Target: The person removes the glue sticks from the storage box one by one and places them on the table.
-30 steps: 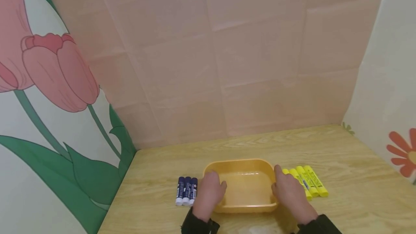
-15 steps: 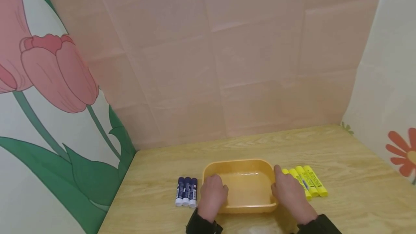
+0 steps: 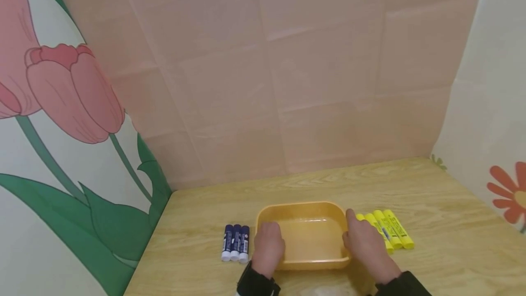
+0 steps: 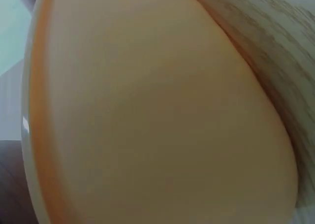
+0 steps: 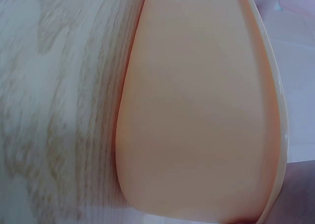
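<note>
A shallow yellow plastic tray (image 3: pixel 312 204) with rounded corners rests on the table in the head view. My left hand (image 3: pixel 268 246) grips its left rim, fingers curled over the edge. On the opposite side my right hand (image 3: pixel 367 245) holds the right rim, thumb towards the inside. The left wrist view is filled by the tray's outer wall (image 4: pixel 167 106), with only a dark bit of hand at the left edge. Similarly, the right wrist view shows the tray wall (image 5: pixel 197 106) and part of the hand at lower right.
Three dark blue glue sticks (image 3: pixel 236 242) with white ends lie side by side left of the tray. Several yellow tubes (image 3: pixel 393 229) lie to its right, partly behind my right hand. A pink sheet (image 3: pixel 263 81) closes off the back of the wood-grain table (image 3: pixel 197 223).
My left hand has shifted slightly right and its thumb has tucked in against the tray's left rim. The right hand and the tray stay practically still.
</note>
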Motion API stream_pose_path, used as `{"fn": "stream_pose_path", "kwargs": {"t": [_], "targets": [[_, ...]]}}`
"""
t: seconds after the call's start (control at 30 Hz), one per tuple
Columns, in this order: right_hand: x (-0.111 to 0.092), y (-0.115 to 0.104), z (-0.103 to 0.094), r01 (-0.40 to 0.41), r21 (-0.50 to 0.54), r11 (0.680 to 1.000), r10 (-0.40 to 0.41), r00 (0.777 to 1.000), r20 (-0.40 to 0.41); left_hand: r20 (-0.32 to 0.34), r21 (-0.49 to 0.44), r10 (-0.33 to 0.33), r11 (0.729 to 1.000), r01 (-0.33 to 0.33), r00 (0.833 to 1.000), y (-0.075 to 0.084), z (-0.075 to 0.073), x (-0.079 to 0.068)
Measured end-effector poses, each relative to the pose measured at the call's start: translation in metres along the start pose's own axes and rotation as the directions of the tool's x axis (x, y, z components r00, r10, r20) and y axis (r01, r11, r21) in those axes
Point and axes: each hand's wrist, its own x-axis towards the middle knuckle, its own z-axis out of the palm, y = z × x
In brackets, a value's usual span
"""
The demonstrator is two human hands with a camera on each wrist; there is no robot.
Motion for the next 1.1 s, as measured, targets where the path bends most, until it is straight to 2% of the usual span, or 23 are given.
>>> {"fn": "stream_pose_path", "kwargs": {"t": [0.3, 0.47, 0.7, 0.87, 1.1], "targets": [[0.001, 0.0, 0.0, 0.028, -0.021, 0.999, -0.029, 0.999, -0.039, 0.057, -0.008, -0.042, 0.999, 0.043, 0.997, 0.003, -0.002, 0.003], [-0.001, 0.0, 0.0, 0.028, -0.023, 0.999, -0.029, 0.999, -0.034, 0.034, -0.022, -0.016, 1.0, 0.017, 0.999, 0.002, 0.0, 0.0], [-0.001, 0.0, 0.0, 0.022, -0.025, 0.999, -0.023, 0.999, -0.031, 0.045, -0.041, -0.029, 0.999, 0.031, 0.999, 0.003, 0.003, 0.001], [-0.001, 0.0, 0.0, 0.022, -0.025, 0.999, -0.023, 0.999, -0.029, 0.038, -0.035, -0.015, 0.999, 0.016, 0.999, 0.0, 0.008, 0.002], [-0.002, 0.0, 0.0, 0.019, -0.02, 1.0, -0.02, 0.999, -0.027, 0.023, -0.108, -0.035, 0.993, 0.037, 0.999, -0.003, 0.011, 0.002]]}}
